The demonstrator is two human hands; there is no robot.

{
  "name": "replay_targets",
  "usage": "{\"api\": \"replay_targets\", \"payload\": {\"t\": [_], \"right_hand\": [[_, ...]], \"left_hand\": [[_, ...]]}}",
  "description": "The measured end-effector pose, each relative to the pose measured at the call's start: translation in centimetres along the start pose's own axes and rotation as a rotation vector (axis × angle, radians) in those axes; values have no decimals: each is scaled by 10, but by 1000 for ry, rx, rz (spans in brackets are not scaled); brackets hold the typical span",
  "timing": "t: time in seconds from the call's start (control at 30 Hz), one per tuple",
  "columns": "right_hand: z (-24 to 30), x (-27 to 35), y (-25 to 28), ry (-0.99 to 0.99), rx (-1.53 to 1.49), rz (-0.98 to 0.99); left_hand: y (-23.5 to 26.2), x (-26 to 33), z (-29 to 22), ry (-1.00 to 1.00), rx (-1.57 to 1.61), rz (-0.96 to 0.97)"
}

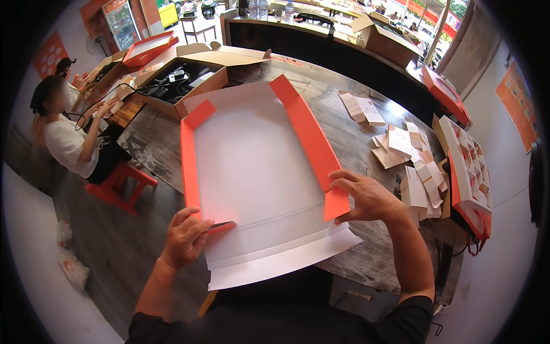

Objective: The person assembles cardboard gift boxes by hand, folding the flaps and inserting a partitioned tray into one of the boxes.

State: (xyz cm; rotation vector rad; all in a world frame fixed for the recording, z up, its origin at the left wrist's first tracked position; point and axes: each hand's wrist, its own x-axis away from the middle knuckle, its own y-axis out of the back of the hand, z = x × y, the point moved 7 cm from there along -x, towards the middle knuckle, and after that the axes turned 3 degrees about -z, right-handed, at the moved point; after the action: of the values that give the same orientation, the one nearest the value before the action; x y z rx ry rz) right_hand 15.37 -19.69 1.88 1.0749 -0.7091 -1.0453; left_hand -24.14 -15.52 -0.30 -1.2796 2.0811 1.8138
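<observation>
Box [258, 155]: one, white inside, orange outside, part-folded; lies before the person, over the near side of the table [372, 252], front panel unfolded. Left hand [186, 238]: pinches the near left corner. Right hand [366, 198]: grips the near right corner. Small cartons [399, 141]: several, on the table, right of the box.

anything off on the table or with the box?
Mainly the small white cartons: overlapping at mixed angles on the right of the table, so untidy. The orange box in the left hand and right hand has its near panel unfolded while its sides stand up. No clear damage or spill visible.
</observation>
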Motion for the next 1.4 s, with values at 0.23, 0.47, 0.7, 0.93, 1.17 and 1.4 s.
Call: {"api": "replay_targets", "payload": {"t": [0.23,0.47,0.7,0.93,1.17,1.4], "right_hand": [[-11,1,-2,24,-131,251],[-15,-11,-9,51,-101,255],[-10,-3,-13,46,53,-245],[10,38,-15,80,288,-403],[10,60,-25,0,284,-424],[9,75,-39,-115,270,-202]], "left_hand": [[-1,2,1,6,8,-12],[3,2,3,-15,-45,23],[-1,2,2,-69,-78,-23],[-16,-24,2,-138,-83,6],[-36,-52,8,-220,-40,57],[-50,-64,24,-299,-50,125]]}}
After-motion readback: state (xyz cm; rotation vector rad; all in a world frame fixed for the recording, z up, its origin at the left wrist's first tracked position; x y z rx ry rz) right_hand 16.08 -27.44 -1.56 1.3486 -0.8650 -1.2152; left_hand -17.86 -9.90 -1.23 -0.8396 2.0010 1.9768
